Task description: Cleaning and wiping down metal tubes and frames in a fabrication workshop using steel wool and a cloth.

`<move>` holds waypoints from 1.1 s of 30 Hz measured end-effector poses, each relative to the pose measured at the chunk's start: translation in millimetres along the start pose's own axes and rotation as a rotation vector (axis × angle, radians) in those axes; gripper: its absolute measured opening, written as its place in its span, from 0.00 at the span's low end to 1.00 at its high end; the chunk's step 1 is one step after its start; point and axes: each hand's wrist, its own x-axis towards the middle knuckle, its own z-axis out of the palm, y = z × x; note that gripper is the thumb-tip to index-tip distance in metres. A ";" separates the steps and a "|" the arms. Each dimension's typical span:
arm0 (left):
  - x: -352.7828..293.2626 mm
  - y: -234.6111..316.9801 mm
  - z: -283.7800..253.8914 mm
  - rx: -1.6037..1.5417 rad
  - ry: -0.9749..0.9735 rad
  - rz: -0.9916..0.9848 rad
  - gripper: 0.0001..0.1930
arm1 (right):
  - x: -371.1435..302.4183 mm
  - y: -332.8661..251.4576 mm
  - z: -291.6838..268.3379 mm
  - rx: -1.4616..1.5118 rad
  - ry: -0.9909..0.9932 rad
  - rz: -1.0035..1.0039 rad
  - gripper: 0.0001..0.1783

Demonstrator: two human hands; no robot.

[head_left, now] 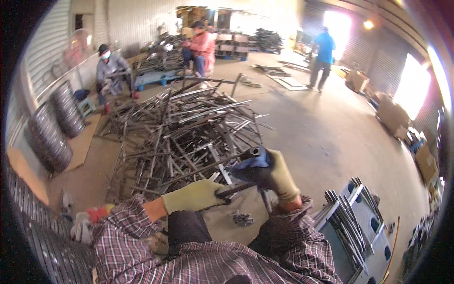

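A dark metal frame made of bars (235, 190) is held across my lap. My left hand (189, 196), in a pale yellow glove with dark fingertips, is closed round its near bar. My right hand (280, 179), in a matching glove, is closed on the frame's right side, with a blue cloth (250, 164) bunched at the fingers. Just above that cloth, a round open tube end (255, 151) sticks up. My right fingers are partly hidden by the cloth and the frame. Beyond my hands lies a large tangled heap of metal frames (189, 128).
At right, a grey-blue pallet (379, 246) carries stacked metal bars (347, 227). Dark coiled stacks (49, 137) stand along the left wall. One person (113, 71) sits far left, another in pink (202, 47) sits beyond the heap, and a third in blue (324, 52) stands far right.
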 end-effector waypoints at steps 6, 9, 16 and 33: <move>16.8 21.5 -3.8 0.121 -0.148 -0.022 0.23 | 7.1 10.2 -48.4 0.223 -0.328 -0.109 0.19; 13.6 16.4 -8.4 0.043 -0.082 -0.009 0.19 | 7.9 -12.3 -21.6 -0.008 0.003 -0.075 0.17; 53.9 12.9 3.3 0.024 -0.144 -0.046 0.23 | 7.7 -6.4 3.6 -0.745 0.788 -0.397 0.13; 70.6 27.9 22.8 0.074 -0.207 -0.108 0.17 | -14.7 16.1 -29.4 -0.541 0.751 -0.327 0.13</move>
